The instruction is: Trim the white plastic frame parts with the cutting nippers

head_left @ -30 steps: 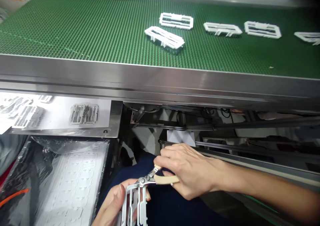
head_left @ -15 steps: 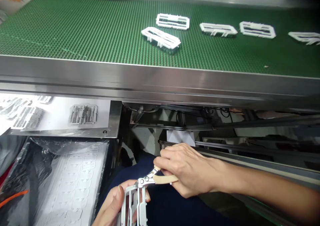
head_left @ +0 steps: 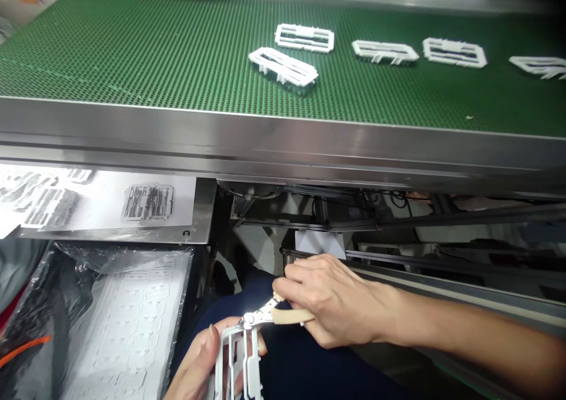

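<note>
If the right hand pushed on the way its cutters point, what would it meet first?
The right hand aims the cutters left and down; their tip already meets the white plastic frame held by the left hand.

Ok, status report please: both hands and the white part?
Right hand grips cutters, tips at white plastic frame. Left hand holds frame. Nothing in the way.

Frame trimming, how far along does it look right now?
Five white frames lie on the green belt, though whether they are trimmed is unclear. In hand: the left hand holds one frame while the right hand works cutters at its top edge. That cut looks unfinished.
</note>
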Demonstrator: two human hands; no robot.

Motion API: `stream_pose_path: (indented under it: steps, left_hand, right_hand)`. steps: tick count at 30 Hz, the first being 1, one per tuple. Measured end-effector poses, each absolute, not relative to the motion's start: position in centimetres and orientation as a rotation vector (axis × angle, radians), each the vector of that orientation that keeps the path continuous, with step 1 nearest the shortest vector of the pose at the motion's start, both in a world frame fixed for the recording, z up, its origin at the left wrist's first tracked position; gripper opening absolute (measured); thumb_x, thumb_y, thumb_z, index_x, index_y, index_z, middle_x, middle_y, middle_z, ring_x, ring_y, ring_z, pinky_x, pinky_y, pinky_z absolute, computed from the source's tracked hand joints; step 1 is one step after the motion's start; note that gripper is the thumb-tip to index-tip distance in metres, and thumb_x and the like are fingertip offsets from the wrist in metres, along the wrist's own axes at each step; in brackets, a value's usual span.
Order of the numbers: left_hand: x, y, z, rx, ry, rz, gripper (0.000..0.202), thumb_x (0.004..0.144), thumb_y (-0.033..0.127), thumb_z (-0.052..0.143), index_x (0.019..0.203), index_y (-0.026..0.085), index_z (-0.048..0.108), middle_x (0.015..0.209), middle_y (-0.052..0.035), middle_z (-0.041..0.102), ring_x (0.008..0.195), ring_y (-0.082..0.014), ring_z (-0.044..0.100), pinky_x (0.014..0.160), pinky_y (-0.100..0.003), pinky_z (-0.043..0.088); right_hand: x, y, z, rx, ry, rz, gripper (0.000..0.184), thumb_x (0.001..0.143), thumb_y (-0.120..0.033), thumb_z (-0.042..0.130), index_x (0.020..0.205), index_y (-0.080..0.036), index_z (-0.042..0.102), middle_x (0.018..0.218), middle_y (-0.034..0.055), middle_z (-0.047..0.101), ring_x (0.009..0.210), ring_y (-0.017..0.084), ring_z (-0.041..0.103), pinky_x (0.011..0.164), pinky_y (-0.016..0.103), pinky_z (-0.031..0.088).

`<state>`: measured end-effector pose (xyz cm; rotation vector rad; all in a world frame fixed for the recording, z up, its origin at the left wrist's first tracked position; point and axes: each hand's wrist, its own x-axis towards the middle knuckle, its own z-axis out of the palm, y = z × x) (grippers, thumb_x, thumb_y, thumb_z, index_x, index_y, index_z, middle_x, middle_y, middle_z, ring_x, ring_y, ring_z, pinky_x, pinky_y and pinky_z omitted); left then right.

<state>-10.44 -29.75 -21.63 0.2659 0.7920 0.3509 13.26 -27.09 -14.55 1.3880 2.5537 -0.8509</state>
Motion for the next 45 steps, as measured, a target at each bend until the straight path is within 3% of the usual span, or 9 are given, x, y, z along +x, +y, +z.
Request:
stream_pose_path:
  steps: [5, 11, 17, 22, 26, 30, 35, 39, 45]
  left_hand:
    - [-10.6, -30.0, -21.2, 0.157, 0.885, 0.368, 0.062, 0.07, 0.068, 0.064, 0.098, 0.014, 0.073, 0.081, -0.0105, 0.073, 0.052, -0.0123, 0.056, 0.046, -0.021, 0.04]
    - [-10.6, -30.0, -21.1, 0.088, 0.882, 0.374, 0.057, 0.073, 0.065, 0.064, 0.098, 0.014, 0.074, 0.079, -0.0098, 0.073, 0.05, -0.0119, 0.055, 0.045, -0.02, 0.041]
    - [-10.5, -29.5, -21.0, -0.004, 0.873, 0.379, 0.052, 0.072, 0.056, 0.071, 0.095, 0.01, 0.074, 0.078, -0.0109, 0.072, 0.051, -0.014, 0.057, 0.045, -0.021, 0.045]
    - [-10.6, -29.3, -19.8, -0.215, 1.07, 0.314, 0.04, 0.083, 0.04, 0.066, 0.108, 0.008, 0.069, 0.09, -0.0139, 0.075, 0.072, -0.0201, 0.069, 0.063, -0.025, 0.056]
    - [-10.3, -28.8, -19.6, -0.197, 1.076, 0.398, 0.043, 0.086, 0.031, 0.064, 0.126, 0.016, 0.059, 0.099, -0.0112, 0.075, 0.061, -0.0171, 0.069, 0.066, -0.028, 0.058]
    - [-9.8, -28.2, -20.0, -0.154, 1.084, 0.556, 0.049, 0.089, 0.022, 0.06, 0.136, 0.02, 0.048, 0.101, -0.0121, 0.075, 0.084, -0.0259, 0.072, 0.082, -0.038, 0.057]
    - [-9.8, -28.1, -20.1, -0.21, 1.096, 0.561, 0.05, 0.085, 0.028, 0.065, 0.133, 0.017, 0.053, 0.098, -0.0127, 0.075, 0.083, -0.0294, 0.072, 0.074, -0.038, 0.06]
    - [-10.2, -28.3, -19.4, -0.223, 1.066, 0.524, 0.047, 0.083, 0.038, 0.067, 0.125, 0.019, 0.061, 0.099, -0.011, 0.075, 0.066, -0.0209, 0.071, 0.058, -0.027, 0.058]
    - [-10.4, -28.1, -18.4, -0.18, 1.089, 0.442, 0.042, 0.085, 0.047, 0.06, 0.118, 0.021, 0.066, 0.089, -0.0102, 0.076, 0.055, -0.0165, 0.066, 0.051, -0.025, 0.055]
  right_hand:
    - [13.2, -27.3, -15.0, 1.564, 2.406, -0.976, 0.017, 0.064, -0.013, 0.049, 0.079, -0.02, 0.047, 0.068, -0.001, 0.049, 0.058, 0.014, 0.042, 0.05, 0.028, 0.021]
    - [12.9, -26.9, -14.4, 1.817, 2.132, -1.189, 0.012, 0.075, -0.017, 0.051, 0.076, -0.021, 0.04, 0.068, -0.0039, 0.05, 0.054, 0.011, 0.036, 0.052, 0.025, 0.023]
    - [12.3, -26.7, -14.0, 1.937, 1.897, -1.477, 0.022, 0.083, -0.029, 0.052, 0.072, -0.021, 0.035, 0.062, -0.0062, 0.044, 0.054, 0.009, 0.035, 0.05, 0.023, 0.026]
    - [11.5, -26.8, -14.2, 1.98, 1.822, -1.644, 0.021, 0.083, -0.032, 0.055, 0.074, -0.021, 0.039, 0.064, -0.0067, 0.047, 0.056, 0.009, 0.039, 0.05, 0.021, 0.028]
    - [10.4, -27.2, -14.7, 2.071, 1.772, -1.756, 0.02, 0.083, -0.035, 0.056, 0.077, -0.021, 0.042, 0.065, -0.0064, 0.047, 0.056, 0.009, 0.041, 0.049, 0.022, 0.029]
    - [8.5, -28.0, -15.4, 2.115, 1.713, -1.949, 0.02, 0.082, -0.034, 0.058, 0.079, -0.022, 0.043, 0.068, -0.0065, 0.051, 0.058, 0.009, 0.044, 0.05, 0.021, 0.031]
    - [7.6, -27.9, -15.6, 2.074, 1.853, -1.958, 0.015, 0.083, -0.031, 0.057, 0.084, -0.022, 0.045, 0.07, -0.0057, 0.053, 0.06, 0.01, 0.046, 0.053, 0.021, 0.034]
    - [8.9, -26.7, -15.6, 2.075, 2.179, -1.609, 0.016, 0.082, -0.03, 0.059, 0.092, -0.021, 0.051, 0.086, -0.0003, 0.056, 0.074, 0.013, 0.05, 0.065, 0.025, 0.039]
    - [10.9, -25.7, -15.2, 1.934, 2.269, -1.397, 0.014, 0.083, -0.026, 0.056, 0.095, -0.022, 0.052, 0.087, -0.0008, 0.055, 0.073, 0.013, 0.049, 0.067, 0.026, 0.038]
